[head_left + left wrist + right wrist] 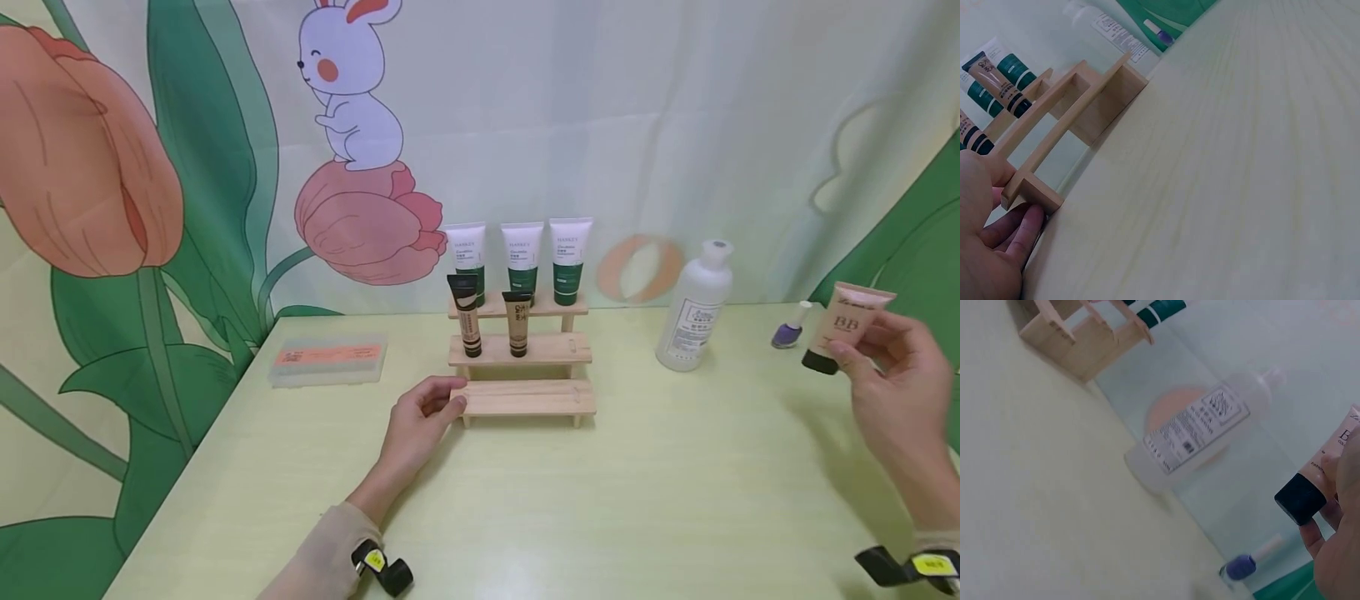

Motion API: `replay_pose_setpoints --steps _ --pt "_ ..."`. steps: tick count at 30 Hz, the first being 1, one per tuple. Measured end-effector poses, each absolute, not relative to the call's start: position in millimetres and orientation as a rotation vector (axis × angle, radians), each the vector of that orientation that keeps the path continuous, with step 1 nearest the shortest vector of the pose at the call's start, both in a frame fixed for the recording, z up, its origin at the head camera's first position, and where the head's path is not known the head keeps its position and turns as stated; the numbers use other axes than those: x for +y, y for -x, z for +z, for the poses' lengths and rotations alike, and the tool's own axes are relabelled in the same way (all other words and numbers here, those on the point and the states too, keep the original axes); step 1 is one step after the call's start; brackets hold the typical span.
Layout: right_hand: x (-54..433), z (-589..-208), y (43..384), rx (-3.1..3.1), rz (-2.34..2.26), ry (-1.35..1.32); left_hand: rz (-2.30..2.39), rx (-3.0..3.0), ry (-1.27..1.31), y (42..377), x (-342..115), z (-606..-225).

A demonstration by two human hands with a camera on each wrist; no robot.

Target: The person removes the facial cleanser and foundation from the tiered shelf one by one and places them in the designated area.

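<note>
A three-step wooden display rack stands at the back middle of the table. My left hand grips the left end of its lowest step; the fingers curl at that end in the left wrist view. On the top step stand three white-and-green tubes. Two slim tubes with dark crimped ends, one gold-brown and one black-patterned, stand on the middle step. At the far right, my right hand holds a pink BB cream tube above the table, its black cap pointing down.
A white bottle with a printed label stands right of the rack. Beside the BB cream tube is a small purple nail polish bottle. A flat translucent case lies on the left. Behind the table hangs a printed curtain.
</note>
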State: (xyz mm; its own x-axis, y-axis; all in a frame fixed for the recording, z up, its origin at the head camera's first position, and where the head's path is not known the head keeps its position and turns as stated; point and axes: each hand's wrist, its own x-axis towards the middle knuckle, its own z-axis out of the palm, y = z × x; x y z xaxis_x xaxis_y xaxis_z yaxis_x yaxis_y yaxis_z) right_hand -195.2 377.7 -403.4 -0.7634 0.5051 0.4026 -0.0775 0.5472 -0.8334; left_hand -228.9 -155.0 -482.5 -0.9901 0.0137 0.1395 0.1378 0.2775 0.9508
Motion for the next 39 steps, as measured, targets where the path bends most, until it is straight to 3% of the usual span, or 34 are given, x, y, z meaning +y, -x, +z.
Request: replay_pose_setpoints --steps 19,39 --pt "419 -470 182 -2.238 1.274 0.337 -1.824 -2.428 0.150 230 -156 -483" --pt "419 -486 189 -2.515 1.007 0.376 -1.840 -2.424 0.153 229 -155 -481"
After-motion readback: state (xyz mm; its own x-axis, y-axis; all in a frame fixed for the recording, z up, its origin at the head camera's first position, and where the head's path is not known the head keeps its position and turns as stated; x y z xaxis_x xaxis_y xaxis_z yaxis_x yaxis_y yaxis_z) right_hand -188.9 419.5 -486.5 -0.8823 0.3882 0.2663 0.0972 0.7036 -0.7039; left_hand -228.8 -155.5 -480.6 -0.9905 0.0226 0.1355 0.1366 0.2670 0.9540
